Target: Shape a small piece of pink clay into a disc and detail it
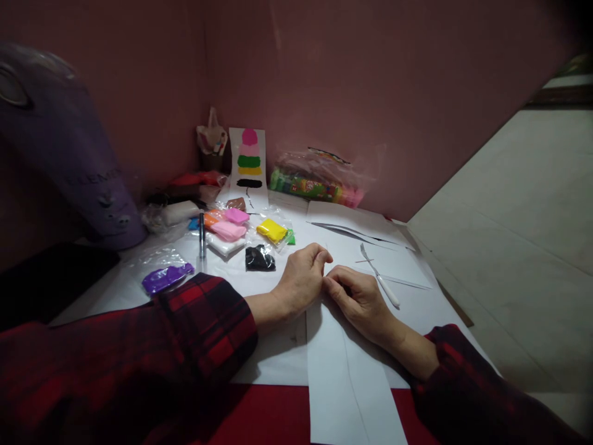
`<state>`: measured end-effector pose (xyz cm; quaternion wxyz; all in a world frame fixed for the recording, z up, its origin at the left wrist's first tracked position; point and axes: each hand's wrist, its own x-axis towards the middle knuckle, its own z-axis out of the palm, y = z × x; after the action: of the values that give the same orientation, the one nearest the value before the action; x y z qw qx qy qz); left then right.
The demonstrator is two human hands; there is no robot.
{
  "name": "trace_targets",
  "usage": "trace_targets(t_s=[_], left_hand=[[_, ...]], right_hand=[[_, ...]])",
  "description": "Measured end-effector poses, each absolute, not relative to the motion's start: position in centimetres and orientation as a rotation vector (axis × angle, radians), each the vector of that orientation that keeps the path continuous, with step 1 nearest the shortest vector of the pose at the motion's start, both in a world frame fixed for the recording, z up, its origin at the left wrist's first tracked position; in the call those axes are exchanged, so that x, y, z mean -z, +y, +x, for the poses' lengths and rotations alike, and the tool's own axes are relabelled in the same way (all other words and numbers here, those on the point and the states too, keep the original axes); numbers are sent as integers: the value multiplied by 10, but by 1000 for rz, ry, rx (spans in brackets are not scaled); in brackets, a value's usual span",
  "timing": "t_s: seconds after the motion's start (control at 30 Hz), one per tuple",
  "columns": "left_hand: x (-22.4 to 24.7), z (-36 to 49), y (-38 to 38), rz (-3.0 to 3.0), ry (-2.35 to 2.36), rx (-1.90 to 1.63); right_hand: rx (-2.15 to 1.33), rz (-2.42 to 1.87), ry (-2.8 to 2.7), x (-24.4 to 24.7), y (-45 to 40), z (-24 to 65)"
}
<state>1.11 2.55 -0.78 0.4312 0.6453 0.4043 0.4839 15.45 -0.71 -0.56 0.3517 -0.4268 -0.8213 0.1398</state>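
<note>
"Where the two hands came together, what lay under them?"

"A long white paper strip; it ran from beneath the hands down toward the person and past the near edge of the table, its long axis leading away from the body with a slight slant; a thin curved line showed along it."

"Which hand was nearer to it?"

"The right hand lay over its right side, the forearm coming in from the right; the left hand reached in from the left, and its fingertips sat near the strip's far end; the two hands met there, touching or almost so."

"And the fingers, how far open were they?"

"Both sets were curled inward, with little gap to be seen; whether either had hold of the paper, or of something small, I could not tell, since the tips were partly hidden."

"What lay about them?"

"A black packet was just beside the left hand, with a yellow packet beyond it; a small fork lay to the right of the right hand, its pale handle toward the person and its tines pointing away; a purple packet lay farther left, beyond the left sleeve."
</note>
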Motion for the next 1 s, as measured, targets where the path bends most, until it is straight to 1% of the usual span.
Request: trace_targets(t_s=[0.3,1.0], left_hand=[[10,13,28,1485,979,-1229],[3,12,24,1556,976,-1247]], right_hand=[[-381,-1075,-2105,3,-8,153],[-361,-1073,-2113,6,-7,155]])
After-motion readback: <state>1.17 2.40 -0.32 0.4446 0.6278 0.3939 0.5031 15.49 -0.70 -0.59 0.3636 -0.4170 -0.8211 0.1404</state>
